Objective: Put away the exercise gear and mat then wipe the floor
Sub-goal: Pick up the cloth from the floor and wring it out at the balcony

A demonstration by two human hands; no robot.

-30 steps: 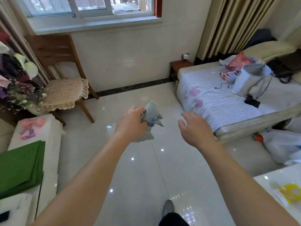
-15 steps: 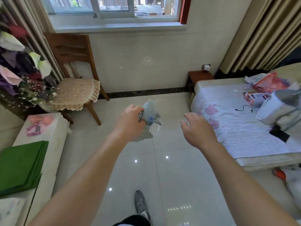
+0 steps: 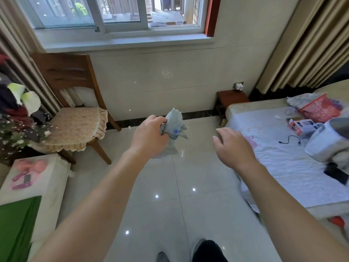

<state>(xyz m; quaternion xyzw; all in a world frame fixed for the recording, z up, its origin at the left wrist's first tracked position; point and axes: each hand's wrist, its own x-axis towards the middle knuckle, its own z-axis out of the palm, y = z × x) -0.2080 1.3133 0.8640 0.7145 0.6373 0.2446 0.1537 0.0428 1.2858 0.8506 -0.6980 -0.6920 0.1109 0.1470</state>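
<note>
The person stands in the middle of the room with both arms stretched out over the glossy tiled floor (image 3: 188, 195). The left hand (image 3: 149, 137) is closed in a fist round a crumpled pale blue-grey cloth (image 3: 174, 129). The cloth bunches out past the knuckles on the far side and a tail of it hangs below the hand, well above the tiles. The right hand (image 3: 234, 148) is just to the right of it, apart from the cloth, palm down with the fingers loosely spread and holding nothing. It hovers near the left edge of the bed (image 3: 283, 167).

At the near left a low white table (image 3: 54, 178) carries a folded green mat (image 3: 17, 224) on its near end. Some pink gear (image 3: 28, 173) lies on its far end, too blurred to make out in detail. Beyond the table a wooden chair (image 3: 75, 103) with a frilled beige cushion stands below the window (image 3: 117, 14), against the far wall.

On the bed to the right lie a red mesh basket (image 3: 319, 108), a small box (image 3: 302, 126), a black cable (image 3: 289, 139) and a white bag (image 3: 324, 144). A dark wooden stool (image 3: 231, 97) sits between the bed's far end and the wall, with beige curtains (image 3: 302, 44) hanging to its right. At the bottom edge the toe of a grey shoe (image 3: 162, 257) rests on the floor.
</note>
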